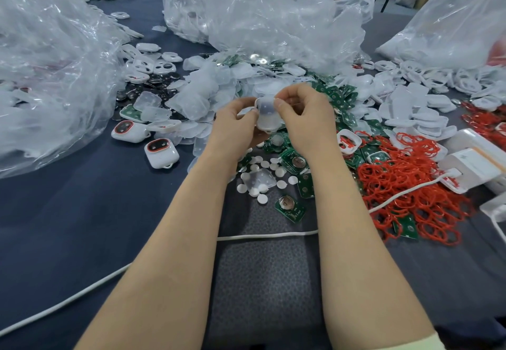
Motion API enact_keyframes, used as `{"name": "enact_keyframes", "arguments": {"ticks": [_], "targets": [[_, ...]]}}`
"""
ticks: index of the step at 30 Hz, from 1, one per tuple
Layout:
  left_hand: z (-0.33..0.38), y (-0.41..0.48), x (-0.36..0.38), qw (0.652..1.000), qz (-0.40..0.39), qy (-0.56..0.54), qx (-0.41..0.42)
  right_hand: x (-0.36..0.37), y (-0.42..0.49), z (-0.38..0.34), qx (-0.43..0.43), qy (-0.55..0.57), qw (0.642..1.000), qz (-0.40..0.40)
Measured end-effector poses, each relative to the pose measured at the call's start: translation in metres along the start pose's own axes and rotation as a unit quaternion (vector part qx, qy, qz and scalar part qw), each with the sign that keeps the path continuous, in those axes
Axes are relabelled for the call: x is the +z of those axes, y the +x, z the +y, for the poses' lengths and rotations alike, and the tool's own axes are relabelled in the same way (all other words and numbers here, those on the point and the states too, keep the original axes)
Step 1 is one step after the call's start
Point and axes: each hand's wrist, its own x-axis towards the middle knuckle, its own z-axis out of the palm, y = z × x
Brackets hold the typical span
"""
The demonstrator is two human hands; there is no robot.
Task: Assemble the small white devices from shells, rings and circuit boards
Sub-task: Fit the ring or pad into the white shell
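Head view: left hand (pixel 235 123) and right hand (pixel 305 119) both pinch one white shell (pixel 267 114); tablecloth (pixel 82 212) shows front-left; red rings (pixel 410 188) crowd right; plastic bag (pixel 451 20) holds white parts.

One head-worn wide-angle view, facing forward and down over the table (pixel 82 212), close — centred on the shell (pixel 267 112) between left hand (pixel 235 123) and right hand (pixel 305 115), bags (pixel 260 15) far.

bags (pixel 273 20): glossy clear plastic film. shells (pixel 427 119): matt white plastic. rings (pixel 410 185): red rubbery. bench (pixel 68 212): matt blue cloth.
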Motion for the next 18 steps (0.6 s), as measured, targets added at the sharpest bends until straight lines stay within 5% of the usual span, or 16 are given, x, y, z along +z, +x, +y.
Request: {"name": "enact_keyframes", "arguments": {"ticks": [18], "targets": [[0.0013, -0.0008, 0.0005, 1.000, -0.012, -0.026, -0.009, 0.0098, -0.0027, 0.0024, -0.014, 0.015, 0.999, 0.032]]}}
